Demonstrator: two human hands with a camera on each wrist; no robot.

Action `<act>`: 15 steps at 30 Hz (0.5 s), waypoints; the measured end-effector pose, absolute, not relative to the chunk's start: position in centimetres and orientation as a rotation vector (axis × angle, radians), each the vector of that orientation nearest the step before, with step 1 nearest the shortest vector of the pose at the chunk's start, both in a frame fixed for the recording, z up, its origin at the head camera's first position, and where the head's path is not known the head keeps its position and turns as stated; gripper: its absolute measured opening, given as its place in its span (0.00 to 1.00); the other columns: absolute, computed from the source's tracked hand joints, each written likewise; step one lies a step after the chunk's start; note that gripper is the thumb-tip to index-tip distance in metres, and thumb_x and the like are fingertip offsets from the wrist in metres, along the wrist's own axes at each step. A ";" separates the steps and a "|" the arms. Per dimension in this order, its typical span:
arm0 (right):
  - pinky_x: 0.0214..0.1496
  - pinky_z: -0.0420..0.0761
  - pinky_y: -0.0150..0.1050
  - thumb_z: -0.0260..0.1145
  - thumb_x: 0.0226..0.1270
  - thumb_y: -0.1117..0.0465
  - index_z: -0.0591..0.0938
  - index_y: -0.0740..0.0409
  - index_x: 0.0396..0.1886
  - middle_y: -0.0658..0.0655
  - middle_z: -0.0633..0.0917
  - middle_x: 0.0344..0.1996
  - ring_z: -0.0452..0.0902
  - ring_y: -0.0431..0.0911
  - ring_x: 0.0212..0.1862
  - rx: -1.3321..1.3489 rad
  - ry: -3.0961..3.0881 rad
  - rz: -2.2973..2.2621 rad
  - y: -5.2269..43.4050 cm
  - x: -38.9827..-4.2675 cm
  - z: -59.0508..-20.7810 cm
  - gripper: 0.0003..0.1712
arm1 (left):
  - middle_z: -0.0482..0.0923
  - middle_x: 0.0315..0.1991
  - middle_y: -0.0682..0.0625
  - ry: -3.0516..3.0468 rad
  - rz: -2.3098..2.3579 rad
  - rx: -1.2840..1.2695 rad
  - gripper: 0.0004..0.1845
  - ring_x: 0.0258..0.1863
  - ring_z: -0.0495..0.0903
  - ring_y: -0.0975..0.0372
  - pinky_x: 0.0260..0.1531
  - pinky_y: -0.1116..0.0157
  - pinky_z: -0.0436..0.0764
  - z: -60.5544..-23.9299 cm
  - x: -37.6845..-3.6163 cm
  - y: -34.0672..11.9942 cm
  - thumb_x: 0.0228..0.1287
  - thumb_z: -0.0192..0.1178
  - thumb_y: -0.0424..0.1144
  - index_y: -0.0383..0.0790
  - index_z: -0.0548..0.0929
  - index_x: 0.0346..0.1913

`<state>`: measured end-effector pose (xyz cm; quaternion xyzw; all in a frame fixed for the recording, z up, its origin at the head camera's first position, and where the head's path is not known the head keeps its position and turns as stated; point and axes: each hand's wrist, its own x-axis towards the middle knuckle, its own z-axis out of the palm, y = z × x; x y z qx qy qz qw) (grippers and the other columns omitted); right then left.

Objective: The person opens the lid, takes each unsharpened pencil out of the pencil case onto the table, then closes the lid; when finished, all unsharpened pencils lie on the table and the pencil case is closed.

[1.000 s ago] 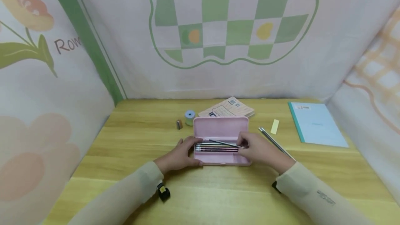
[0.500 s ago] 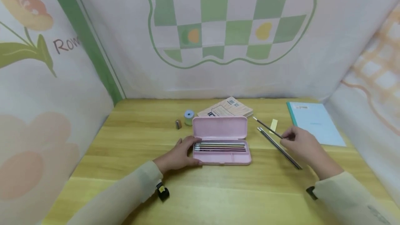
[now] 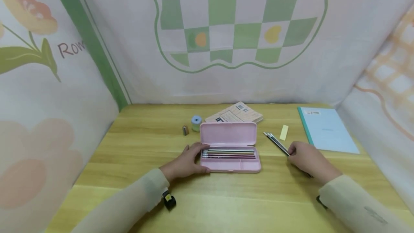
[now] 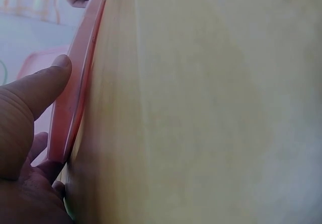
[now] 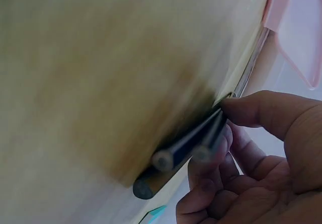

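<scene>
A pink pencil case [image 3: 230,165] lies with its lid raised, holding several pencils [image 3: 229,154]. My left hand [image 3: 185,161] grips its left end, thumb at the front and fingers toward the back; the left wrist view shows the thumb on the front wall of the case [image 4: 75,83]. To the right, my right hand [image 3: 308,159] pinches a dark pencil [image 5: 214,133] between thumb and index finger. It is low over the table, with two more dark pencils [image 5: 173,156] close against it. In the head view the hand covers the pencils' middle; their white-tipped ends stick out.
Behind the case lie stacked booklets [image 3: 234,113]. A round blue-green container [image 3: 196,123] and a small sharpener [image 3: 185,130] stand to the left. On the right are a pale yellow strip [image 3: 284,132], perhaps an eraser, and a light blue notebook [image 3: 330,130].
My right hand has carried a pencil out of the case to the right and lowered it beside the two pencils on the table. The left hand has stayed on the case.
</scene>
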<state>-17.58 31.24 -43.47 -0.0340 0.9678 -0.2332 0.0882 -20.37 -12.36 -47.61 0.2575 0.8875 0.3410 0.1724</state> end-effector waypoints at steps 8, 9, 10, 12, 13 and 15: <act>0.31 0.77 0.44 0.70 0.63 0.63 0.81 0.65 0.37 0.54 0.81 0.27 0.74 0.47 0.29 -0.148 2.902 -0.632 30.8 -17.9 -43.5 0.09 | 0.54 0.82 0.50 2.515 0.954 0.728 0.48 0.81 0.50 0.56 0.79 0.46 0.33 -47.6 -20.4 -12.4 0.60 0.73 0.61 0.54 0.62 0.80; 0.31 0.77 0.43 0.70 0.64 0.62 0.81 0.65 0.37 0.54 0.81 0.27 0.74 0.47 0.29 -0.141 2.899 -0.627 30.7 -17.9 -43.5 0.09 | 0.53 0.82 0.50 2.513 0.951 0.726 0.48 0.81 0.50 0.56 0.79 0.46 0.33 -47.6 -20.4 -12.4 0.61 0.73 0.61 0.55 0.62 0.80; 0.29 0.77 0.43 0.69 0.65 0.61 0.81 0.64 0.37 0.54 0.81 0.27 0.74 0.47 0.28 -0.128 2.894 -0.634 30.4 -17.9 -43.4 0.10 | 0.53 0.82 0.50 2.512 0.950 0.724 0.48 0.82 0.49 0.56 0.79 0.46 0.33 -47.5 -20.4 -12.4 0.61 0.72 0.62 0.55 0.62 0.80; 0.27 0.76 0.42 0.69 0.68 0.59 0.81 0.62 0.36 0.54 0.81 0.26 0.74 0.47 0.27 -0.118 2.905 -0.648 29.5 -17.9 -43.3 0.10 | 0.53 0.82 0.50 2.509 0.950 0.718 0.48 0.82 0.49 0.56 0.79 0.47 0.33 -47.6 -20.4 -12.4 0.61 0.72 0.62 0.55 0.62 0.80; 0.27 0.76 0.41 0.68 0.69 0.58 0.81 0.61 0.36 0.53 0.81 0.27 0.74 0.47 0.27 -0.127 2.917 -0.664 28.9 -17.9 -43.2 0.09 | 0.53 0.82 0.50 2.511 0.952 0.720 0.48 0.82 0.49 0.56 0.79 0.47 0.33 -47.6 -20.4 -12.3 0.61 0.72 0.62 0.55 0.62 0.80; 0.28 0.77 0.41 0.68 0.70 0.58 0.81 0.59 0.35 0.52 0.82 0.27 0.74 0.46 0.28 -0.185 2.951 -0.710 27.3 -17.7 -42.9 0.08 | 0.53 0.82 0.50 2.512 0.955 0.727 0.48 0.82 0.49 0.55 0.79 0.46 0.33 -47.7 -20.4 -12.3 0.61 0.72 0.62 0.55 0.62 0.80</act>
